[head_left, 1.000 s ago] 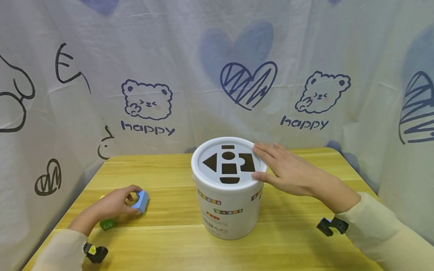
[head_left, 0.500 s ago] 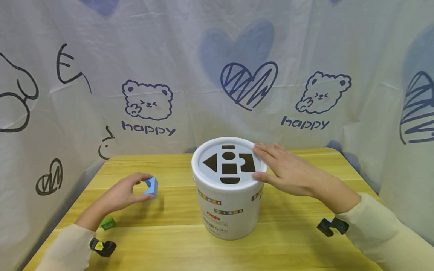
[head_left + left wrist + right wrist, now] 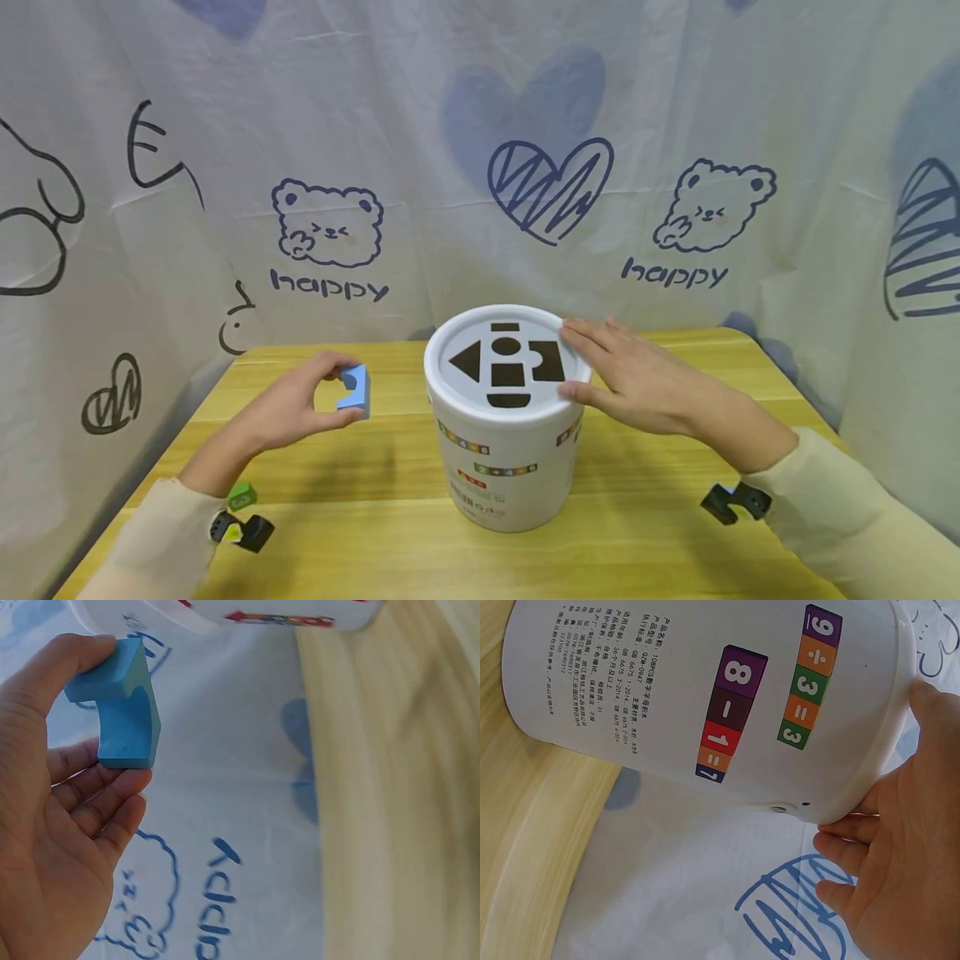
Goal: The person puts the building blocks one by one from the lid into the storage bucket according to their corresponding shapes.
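My left hand (image 3: 288, 408) pinches a blue arch block (image 3: 362, 392) between thumb and fingertips, raised above the table to the left of the bucket. In the left wrist view the block (image 3: 127, 712) shows its curved notch turned toward the palm. A white bucket (image 3: 506, 475) stands upright mid-table; its lid (image 3: 457, 396) has several dark cut-out holes, among them a triangle, a circle, a square and a notched shape. My right hand (image 3: 645, 379) rests on the right rim of the lid, fingers fairly straight. The right wrist view shows that hand (image 3: 907, 847) against the rim.
A small green block (image 3: 242, 496) lies on the wooden table (image 3: 360, 542), close to my left wrist. Behind the table hangs a white curtain (image 3: 450, 242) with hearts and bears drawn on it. Each wrist wears a black camera mount (image 3: 735, 502).
My left hand has lifted the blue arch block off the table and carried it right and away from me, toward the bucket. The right hand keeps its place on the lid.
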{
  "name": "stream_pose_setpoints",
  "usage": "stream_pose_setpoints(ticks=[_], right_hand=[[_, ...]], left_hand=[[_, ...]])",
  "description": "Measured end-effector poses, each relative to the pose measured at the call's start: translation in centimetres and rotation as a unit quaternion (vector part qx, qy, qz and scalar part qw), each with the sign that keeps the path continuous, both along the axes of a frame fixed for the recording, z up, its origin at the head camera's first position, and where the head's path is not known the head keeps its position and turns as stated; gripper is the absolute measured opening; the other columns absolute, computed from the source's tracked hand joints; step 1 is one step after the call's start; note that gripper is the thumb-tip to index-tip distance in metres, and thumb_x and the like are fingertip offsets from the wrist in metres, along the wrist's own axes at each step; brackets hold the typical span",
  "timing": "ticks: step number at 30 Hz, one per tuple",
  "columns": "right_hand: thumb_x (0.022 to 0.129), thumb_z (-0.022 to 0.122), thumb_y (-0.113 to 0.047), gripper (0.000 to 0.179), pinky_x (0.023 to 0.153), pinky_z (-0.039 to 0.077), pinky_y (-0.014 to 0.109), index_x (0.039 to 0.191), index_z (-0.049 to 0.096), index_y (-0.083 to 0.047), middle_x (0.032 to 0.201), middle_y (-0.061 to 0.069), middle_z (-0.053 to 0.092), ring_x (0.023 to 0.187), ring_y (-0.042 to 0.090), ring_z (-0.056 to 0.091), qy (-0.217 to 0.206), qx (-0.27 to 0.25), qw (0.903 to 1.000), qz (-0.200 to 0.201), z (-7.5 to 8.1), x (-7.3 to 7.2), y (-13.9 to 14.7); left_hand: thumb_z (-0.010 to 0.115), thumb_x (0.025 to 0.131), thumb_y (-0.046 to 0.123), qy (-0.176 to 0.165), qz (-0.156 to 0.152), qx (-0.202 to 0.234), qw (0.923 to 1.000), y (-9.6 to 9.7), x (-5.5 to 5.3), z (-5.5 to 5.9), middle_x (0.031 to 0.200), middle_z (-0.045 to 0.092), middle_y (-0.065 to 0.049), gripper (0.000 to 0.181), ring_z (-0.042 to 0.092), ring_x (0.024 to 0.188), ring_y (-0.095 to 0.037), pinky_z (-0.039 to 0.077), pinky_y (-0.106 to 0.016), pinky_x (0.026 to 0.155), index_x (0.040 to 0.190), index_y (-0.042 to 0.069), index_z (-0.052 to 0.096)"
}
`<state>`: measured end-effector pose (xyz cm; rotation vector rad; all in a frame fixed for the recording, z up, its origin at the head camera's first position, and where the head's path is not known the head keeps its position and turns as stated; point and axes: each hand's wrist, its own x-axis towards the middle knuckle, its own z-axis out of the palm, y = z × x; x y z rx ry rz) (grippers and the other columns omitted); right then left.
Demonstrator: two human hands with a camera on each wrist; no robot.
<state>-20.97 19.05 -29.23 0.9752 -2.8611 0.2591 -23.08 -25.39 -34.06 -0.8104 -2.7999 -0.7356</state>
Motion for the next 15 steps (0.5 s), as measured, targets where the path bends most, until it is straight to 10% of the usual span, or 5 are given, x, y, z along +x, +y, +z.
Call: stream_pose_setpoints(ticks=[15], right_hand=[[0.097,0.039,-0.063,0.082,0.118,0.011,0.053,0.156,0.022,-0.009,0.161,0.007,0.020,0.145,0.039,0.015,0.001,-0.001,1.0000,0.001,-0.1,-0.2,-0.1]], left_hand=[[0.072,0.089,0.032,0.039,-0.062,0.004,0.9973,3.3,0.4,6.3,0.123,0.055,-0.009,0.056,0.053,0.113,-0.029,0.048,-0.054,0.093,0.137,0.010,0.053]])
